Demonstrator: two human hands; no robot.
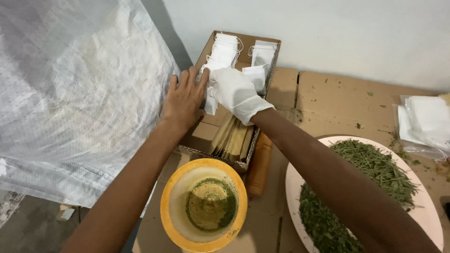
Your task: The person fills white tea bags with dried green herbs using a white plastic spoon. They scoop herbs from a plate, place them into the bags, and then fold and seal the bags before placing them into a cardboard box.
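Note:
My left hand [183, 99] is bare and lies flat with fingers together against the left wall of an open cardboard box [201, 133]. My right hand [236, 92], in a white glove, reaches into the box and presses on a row of small white drawstring bags [221, 54]. More white bags [263, 54] stand at the box's far right. Tan flat packets [235, 139] stand on edge at the box's near end.
A yellow mortar [204, 204] with green powder stands near me. A wooden pestle [258, 164] lies beside it. A pale plate [429, 213] heaped with dried green herb sits at right. White bags in clear plastic [424, 122] lie far right. A big white woven sack [70, 93] fills the left.

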